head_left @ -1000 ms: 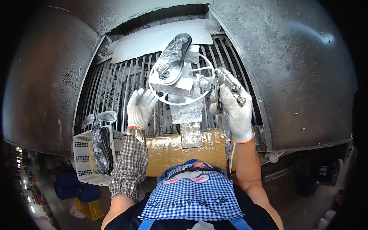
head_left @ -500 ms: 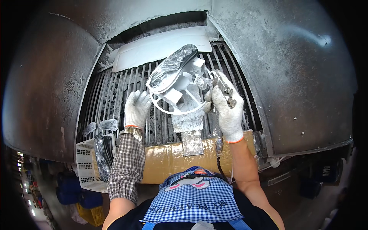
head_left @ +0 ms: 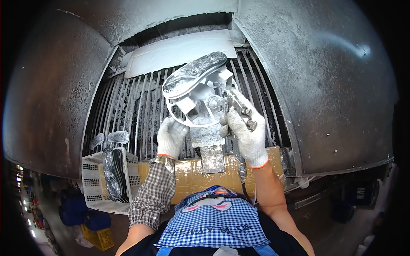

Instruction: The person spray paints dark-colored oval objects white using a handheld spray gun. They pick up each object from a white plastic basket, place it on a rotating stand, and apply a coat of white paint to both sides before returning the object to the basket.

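A shoe sole (head_left: 194, 76) wrapped in clear film, with a whitish edge, lies tilted on a white-coated round stand (head_left: 200, 125) with spokes and blocks. My left hand (head_left: 171, 135), in a white knit glove, has its fingers curled at the stand's near left rim. My right hand (head_left: 251, 138), gloved too, is closed around a spray gun (head_left: 245, 113) caked with grey residue, right beside the stand. Part of the gun is hidden by the glove. A hose (head_left: 242, 170) runs down from it. Beneath the stand is a crusted metal support (head_left: 212, 160).
A white plastic basket (head_left: 93, 181) at the left holds several film-wrapped soles (head_left: 113, 175). Two small wrapped pieces (head_left: 118, 137) lie on the slatted metal grate (head_left: 143, 102). Dusty booth walls (head_left: 333, 98) rise on both sides. A tape-covered cardboard strip (head_left: 188, 168) lines the front edge.
My left hand has moved right, up to the stand's rim. The stand and sole have turned slightly. My right hand has shifted a little left and nearer with the spray gun.
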A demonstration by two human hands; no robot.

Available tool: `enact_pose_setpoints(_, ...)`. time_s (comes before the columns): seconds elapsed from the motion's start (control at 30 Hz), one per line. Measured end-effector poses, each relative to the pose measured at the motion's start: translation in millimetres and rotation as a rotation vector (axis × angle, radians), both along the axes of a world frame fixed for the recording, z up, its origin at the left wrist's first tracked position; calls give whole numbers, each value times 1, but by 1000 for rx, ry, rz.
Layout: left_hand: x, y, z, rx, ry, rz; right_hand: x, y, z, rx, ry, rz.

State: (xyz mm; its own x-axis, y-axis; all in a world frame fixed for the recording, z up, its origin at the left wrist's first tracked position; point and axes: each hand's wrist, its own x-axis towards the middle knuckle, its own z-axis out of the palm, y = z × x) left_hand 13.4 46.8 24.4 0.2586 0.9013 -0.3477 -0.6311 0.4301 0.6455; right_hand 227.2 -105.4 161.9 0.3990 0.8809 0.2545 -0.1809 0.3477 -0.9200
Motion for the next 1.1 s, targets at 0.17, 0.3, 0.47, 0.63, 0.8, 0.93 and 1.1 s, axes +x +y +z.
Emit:
enact_pose_setpoints(0.17,13,-29,4,-19,-161,-129,-1,11,-5,43,-72,-162)
enact_pose_setpoints(0.3,16,-35,10,4,-181,-155,9,12,-12,69,-5,-136)
enact_pose_setpoints(0.47,15,-32,12,-30,-144,-93,21,11,-13,90,54,-211)
enact_pose_setpoints(0.63,11,-33,21,-8,-163,-124,30,2,-5,101,52,-231)
enact_pose_setpoints(0.8,6,-28,16,19,-138,-108,24,-5,2,100,38,-296)
enact_pose_setpoints(0.93,1,-23,18,-16,-149,-80,22,-11,-8,60,-8,-197)
enact_pose_setpoints(1.1,-8,-14,19,-9,-137,-50,25,-14,-5,88,71,-222)
